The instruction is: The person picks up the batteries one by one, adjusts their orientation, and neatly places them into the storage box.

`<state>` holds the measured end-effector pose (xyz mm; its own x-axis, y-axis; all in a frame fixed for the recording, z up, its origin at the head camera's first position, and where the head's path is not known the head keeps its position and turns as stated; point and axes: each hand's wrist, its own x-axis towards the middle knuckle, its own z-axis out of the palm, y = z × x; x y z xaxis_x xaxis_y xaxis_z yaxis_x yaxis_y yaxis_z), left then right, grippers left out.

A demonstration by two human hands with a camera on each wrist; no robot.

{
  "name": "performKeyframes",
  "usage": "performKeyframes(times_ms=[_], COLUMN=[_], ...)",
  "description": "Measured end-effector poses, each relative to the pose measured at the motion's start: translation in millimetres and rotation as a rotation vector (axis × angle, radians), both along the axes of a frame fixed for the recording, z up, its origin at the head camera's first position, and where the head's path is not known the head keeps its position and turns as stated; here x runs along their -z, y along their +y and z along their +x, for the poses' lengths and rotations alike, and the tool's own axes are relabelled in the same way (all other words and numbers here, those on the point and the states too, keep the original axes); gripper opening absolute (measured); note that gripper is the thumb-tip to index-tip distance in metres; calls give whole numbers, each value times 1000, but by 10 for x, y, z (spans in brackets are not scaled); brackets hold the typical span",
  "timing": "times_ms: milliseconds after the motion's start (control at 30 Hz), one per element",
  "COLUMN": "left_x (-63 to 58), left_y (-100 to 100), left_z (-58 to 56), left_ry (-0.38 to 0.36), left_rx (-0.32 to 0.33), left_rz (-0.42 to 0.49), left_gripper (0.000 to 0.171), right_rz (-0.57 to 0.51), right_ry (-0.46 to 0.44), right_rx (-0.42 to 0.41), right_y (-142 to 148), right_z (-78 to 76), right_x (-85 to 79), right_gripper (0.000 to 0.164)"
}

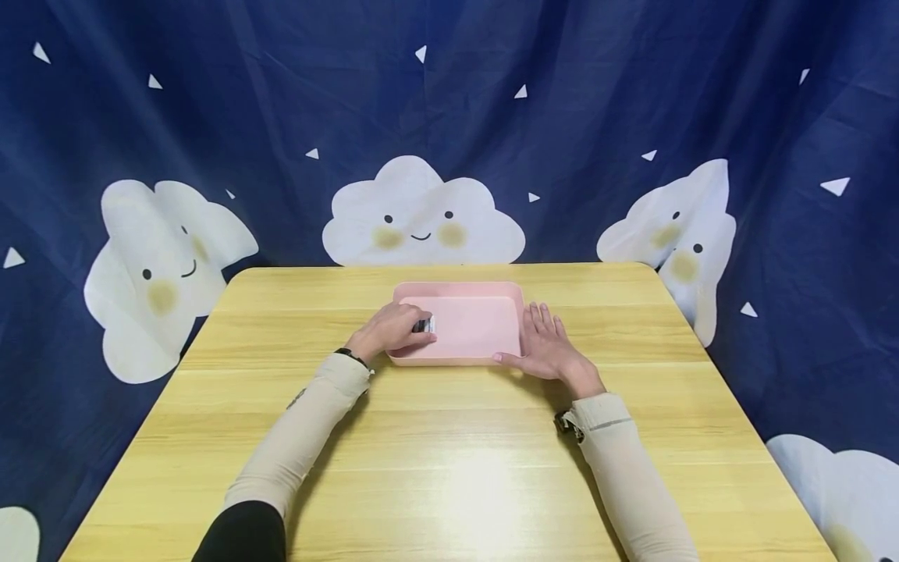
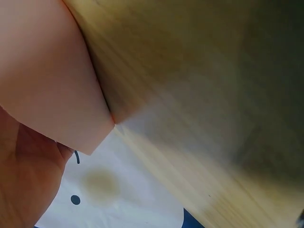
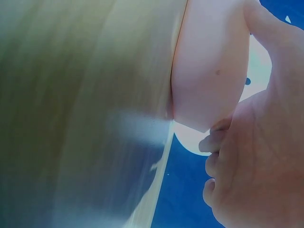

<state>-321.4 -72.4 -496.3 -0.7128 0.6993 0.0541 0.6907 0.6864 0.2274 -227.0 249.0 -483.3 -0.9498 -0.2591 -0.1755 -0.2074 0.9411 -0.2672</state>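
Observation:
A shallow pink rectangular tray (image 1: 477,320) lies on the table in the head view. My left hand (image 1: 396,326) reaches over its left wall and pinches a small black and silver-white object (image 1: 424,325) between thumb and fingers, mostly covered by the hand. At the tray's right end, my right hand (image 1: 551,347) has its fingers straight, the palm side against the outer wall and the thumb along the near corner. The right wrist view has the tray wall (image 3: 209,71) beside the right palm and thumb. In the left wrist view the tray's outer wall (image 2: 52,85) partly covers the left hand (image 2: 33,175).
The tray rests towards the far side of a light wood table (image 1: 421,437). Behind the table's far edge hangs a dark blue curtain (image 1: 281,94) with smiling white clouds. Both forearms, in pale sleeves (image 1: 302,437), stretch across the near part of the table.

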Motion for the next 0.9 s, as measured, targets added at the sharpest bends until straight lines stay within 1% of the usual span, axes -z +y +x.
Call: performKeyframes(times_ms=[133, 267, 433, 600, 667, 767, 867, 900], left_x=[-10, -14, -20, -34, -33, -84, -204, -256], left_y=[1, 2, -5, -21, -30, -51, -95, -112], left_z=[5, 9, 11, 28, 30, 39, 50, 56], left_ry=[-19, -31, -29, -38, -31, -27, -21, -17], left_rx=[-6, -12, -30, -25, -23, -43, -75, -85], left_rz=[0, -18, -35, -33, -22, 10, 59, 72], left_gripper=[28, 30, 35, 41, 43, 51, 57, 57], right_rz=[-3, -1, -10, -17, -18, -20, -20, -19], right_ry=[0, 3, 3, -2, -5, -8, -5, -2], right_rx=[0, -2, -4, -5, -3, -3, -5, -5], right_y=[-3, -1, 0, -12, -19, -20, -3, 3], right_z=[0, 4, 8, 19, 25, 24, 15, 12], right_x=[-4, -7, -6, -11, -16, -18, -12, -9], right_gripper=[122, 122, 122, 121, 122, 122, 122, 122])
